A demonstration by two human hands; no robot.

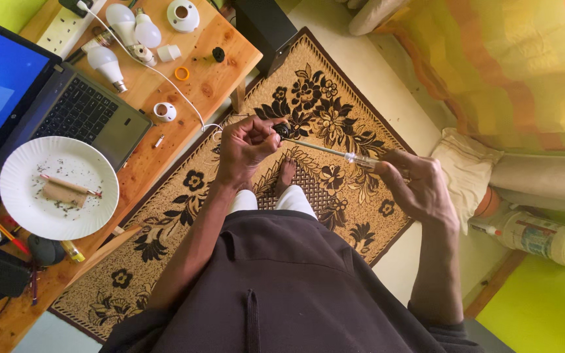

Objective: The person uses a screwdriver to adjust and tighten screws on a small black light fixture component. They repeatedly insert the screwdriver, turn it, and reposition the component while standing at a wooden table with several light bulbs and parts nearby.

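Observation:
My left hand (243,147) is closed around a small black round part (282,130), held over the patterned rug. A white cable (165,77) runs from that hand up onto the wooden table. My right hand (416,186) grips the clear handle of a screwdriver (335,151). Its thin metal shaft points left and its tip meets the black part. Both hands hover above my lap and my bare feet.
The wooden table (217,72) at left carries an open laptop (67,111), a white paper plate (57,186), several white light bulbs (107,62), white lamp holders (182,14) and an orange ring (182,73). A brown floral rug (322,104) lies below. A roll (544,236) sits at right.

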